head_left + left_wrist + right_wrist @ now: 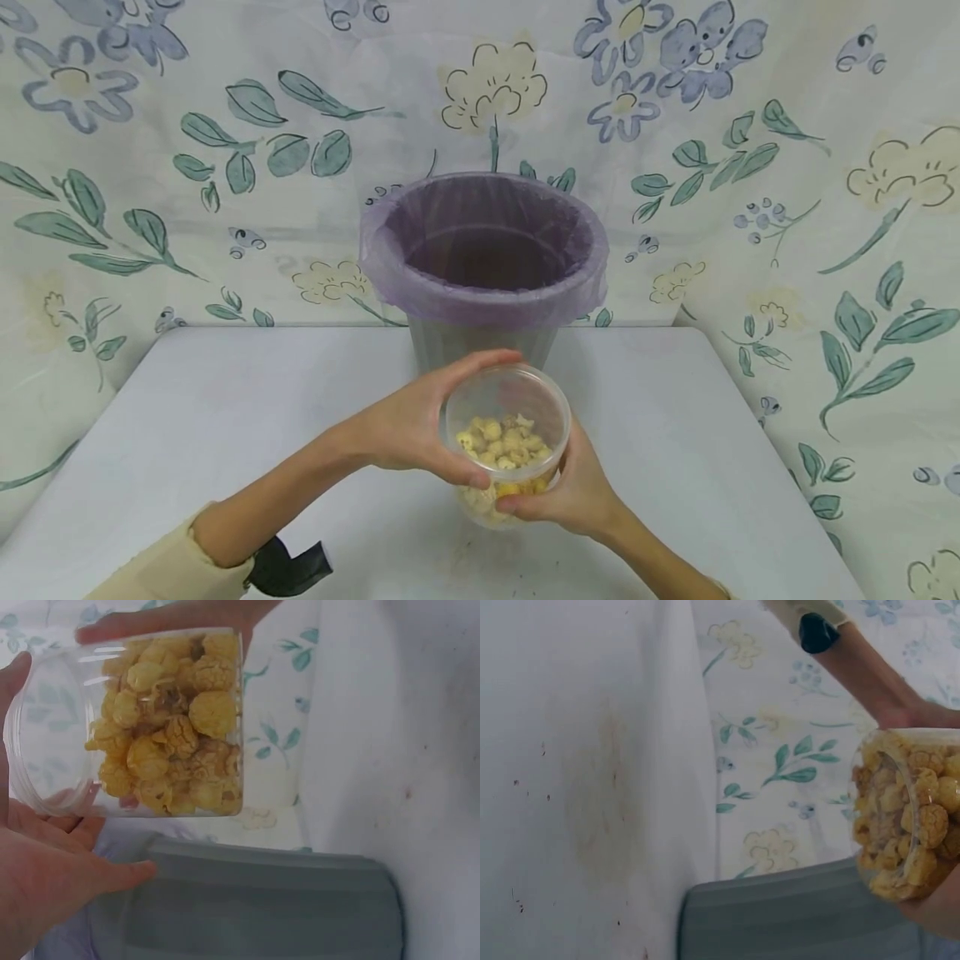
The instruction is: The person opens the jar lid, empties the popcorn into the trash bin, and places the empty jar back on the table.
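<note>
In the head view a clear plastic jar (517, 392) is held above the front middle of the table, its top tilted toward the camera. Yellow popcorn (501, 442) fills its lower part. My left hand (420, 425) grips the jar round its top edge, thumb at the near side and fingers at the far side. Lower down, my right hand (576, 487) holds the body from the right, with its thumb across the front. The left wrist view shows the jar (169, 724) from the side, the popcorn gathered at its base end.
A grey bin (483, 342) with a purple liner bag (480, 304) stands just behind the jar on the white table (247, 417). Small dark specks and a brownish stain (604, 795) mark the tabletop. Floral cloth (315, 233) hangs behind and at the sides.
</note>
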The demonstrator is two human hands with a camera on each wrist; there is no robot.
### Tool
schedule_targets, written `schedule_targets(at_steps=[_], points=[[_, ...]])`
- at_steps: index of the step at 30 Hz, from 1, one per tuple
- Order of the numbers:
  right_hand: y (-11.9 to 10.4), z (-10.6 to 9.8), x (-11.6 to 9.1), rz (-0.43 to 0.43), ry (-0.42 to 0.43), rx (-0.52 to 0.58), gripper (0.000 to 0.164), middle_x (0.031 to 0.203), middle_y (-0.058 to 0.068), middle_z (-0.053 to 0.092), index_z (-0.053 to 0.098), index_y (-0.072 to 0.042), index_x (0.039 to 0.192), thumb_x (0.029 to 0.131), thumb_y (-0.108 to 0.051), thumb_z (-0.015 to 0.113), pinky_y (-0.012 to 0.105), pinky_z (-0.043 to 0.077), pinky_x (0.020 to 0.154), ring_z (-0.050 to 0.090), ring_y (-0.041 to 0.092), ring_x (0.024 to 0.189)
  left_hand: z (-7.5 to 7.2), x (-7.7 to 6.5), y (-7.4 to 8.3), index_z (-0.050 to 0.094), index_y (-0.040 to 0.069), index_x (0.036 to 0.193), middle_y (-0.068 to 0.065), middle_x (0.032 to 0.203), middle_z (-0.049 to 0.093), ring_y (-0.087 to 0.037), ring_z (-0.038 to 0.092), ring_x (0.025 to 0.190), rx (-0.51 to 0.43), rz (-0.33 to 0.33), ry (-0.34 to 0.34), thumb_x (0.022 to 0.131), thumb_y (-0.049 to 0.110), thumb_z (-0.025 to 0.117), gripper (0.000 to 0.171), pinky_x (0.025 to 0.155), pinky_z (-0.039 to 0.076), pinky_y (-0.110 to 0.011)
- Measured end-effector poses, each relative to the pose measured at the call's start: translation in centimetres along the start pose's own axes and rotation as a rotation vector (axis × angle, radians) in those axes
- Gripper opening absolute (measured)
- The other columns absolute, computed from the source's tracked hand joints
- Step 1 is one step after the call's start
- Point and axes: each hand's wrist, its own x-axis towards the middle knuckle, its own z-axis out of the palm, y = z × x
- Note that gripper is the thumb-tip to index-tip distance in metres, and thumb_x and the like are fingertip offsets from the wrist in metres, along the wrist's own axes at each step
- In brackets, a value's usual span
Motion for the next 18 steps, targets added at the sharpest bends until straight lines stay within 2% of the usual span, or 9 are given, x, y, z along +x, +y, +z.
schedule_targets(at_steps=[7,13,18], points=[[0.1,0.1,-0.1,0.035,0.032,0.0,0.104,0.137,0.021,0.048,0.033,-0.01,0.152,0.069,-0.03,0.092,0.039,0.046,0.1,0.049,0.036,0.119,0.6,-0.1,-0.1,0.035,0.015,0.154,-0.001,0.146,0.046,-0.027,0.047,0.128,0.031,-0.015,0.068,0.068,0.018,0.09,0.102,0.1,0.043,-0.053],[0.0,0.3,-0.1,0.045,0.062,-0.011,0.103,0.137,0.021,0.049,0.035,-0.008,0.151,0.066,-0.015,0.092,0.039,0.046,0.099,0.049,0.038,0.119,1.0,-0.2,-0.1,0.036,0.017,0.153,0.0,0.142,0.049,-0.028,0.048,0.125,0.059,-0.015,0.1,0.069,0.019,0.09,0.101,0.1,0.043,-0.056],[0.0,0.5,-0.1,0.032,0.08,-0.026,0.102,0.137,0.019,0.05,0.036,-0.01,0.15,0.065,-0.013,0.092,0.04,0.046,0.099,0.049,0.039,0.119,1.5,-0.4,0.1,0.036,0.019,0.153,0.003,0.144,0.048,-0.026,0.048,0.125,0.092,-0.023,0.147,0.068,0.023,0.091,0.102,0.101,0.042,-0.052]])
